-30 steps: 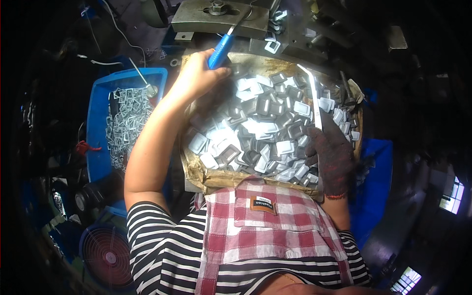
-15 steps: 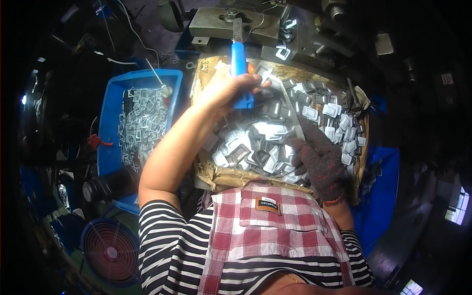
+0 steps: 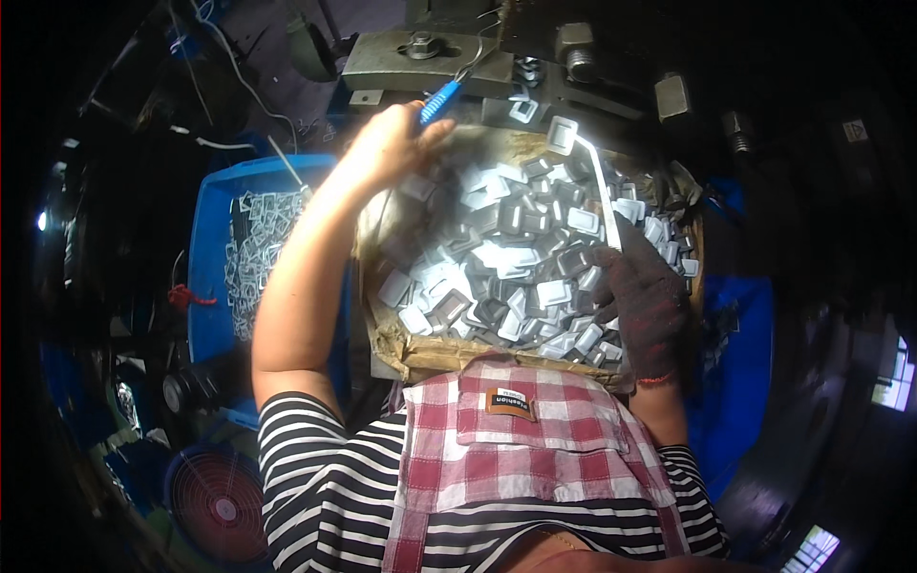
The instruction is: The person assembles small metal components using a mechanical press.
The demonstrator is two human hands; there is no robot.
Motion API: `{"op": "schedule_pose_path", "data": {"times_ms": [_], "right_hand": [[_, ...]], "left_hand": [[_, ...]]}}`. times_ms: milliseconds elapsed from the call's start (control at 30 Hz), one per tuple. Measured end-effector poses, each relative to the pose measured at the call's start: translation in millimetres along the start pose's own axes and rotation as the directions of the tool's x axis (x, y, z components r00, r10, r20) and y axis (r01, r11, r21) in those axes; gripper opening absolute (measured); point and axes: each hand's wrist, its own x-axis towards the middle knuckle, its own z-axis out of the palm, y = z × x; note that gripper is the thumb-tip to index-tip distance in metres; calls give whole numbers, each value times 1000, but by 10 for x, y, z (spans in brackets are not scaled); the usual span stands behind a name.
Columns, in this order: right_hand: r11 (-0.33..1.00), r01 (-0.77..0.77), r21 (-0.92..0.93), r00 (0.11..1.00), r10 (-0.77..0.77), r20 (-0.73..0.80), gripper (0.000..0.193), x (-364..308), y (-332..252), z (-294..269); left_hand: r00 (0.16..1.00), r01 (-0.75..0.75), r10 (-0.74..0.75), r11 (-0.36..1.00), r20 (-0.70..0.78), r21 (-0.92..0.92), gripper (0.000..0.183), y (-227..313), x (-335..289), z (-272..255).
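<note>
My left hand (image 3: 390, 148), bare, is closed around a blue-handled tool (image 3: 439, 102) at the far left corner of the box. Its ribbed blue grip points up and right toward a metal block; the rest is hidden in my hand. My right hand (image 3: 648, 304), in a dark knitted glove, grips long silver tweezers (image 3: 602, 181). At their bent tip is a small rectangular tray-shaped metal part (image 3: 562, 136), held above the far side of the pile. Beneath both hands lies a heap of similar grey and silver parts (image 3: 516, 220) in a paper-lined box (image 3: 430, 349).
To the left, a blue bin (image 3: 212, 205) holds many thin rectangular frames. A bolted machine block (image 3: 420, 59) and dark machine parts stand beyond the box. A round fan (image 3: 224, 506) sits at lower left; another blue container (image 3: 750, 363) is at right.
My left hand has moved left and away from the parts, tilting the blue-handled tool. The tweezers have shifted right, and the part at their tip is now apart from my left hand.
</note>
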Motion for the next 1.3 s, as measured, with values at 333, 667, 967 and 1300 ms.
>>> {"op": "schedule_pose_path", "data": {"times_ms": [333, 667, 967, 1300], "right_hand": [[995, 76, -62, 974, -88, -210, 42, 172, -146, -175], [980, 199, -27, 955, -200, -218, 38, 687, -271, 61], [844, 467, -264, 838, -518, -171, 41, 1001, 106, 44], [989, 111, -97, 978, -126, -168, 46, 129, -142, 18]], "left_hand": [[923, -364, 361, 699, 136, 616, 36, 722, 745, 5], [964, -80, 160, 935, -210, 345, 40, 349, 418, 240], [938, -144, 159, 987, -309, 71, 39, -184, 27, 455], [993, -73, -18, 675, -116, -734, 29, -109, -33, 471]]}}
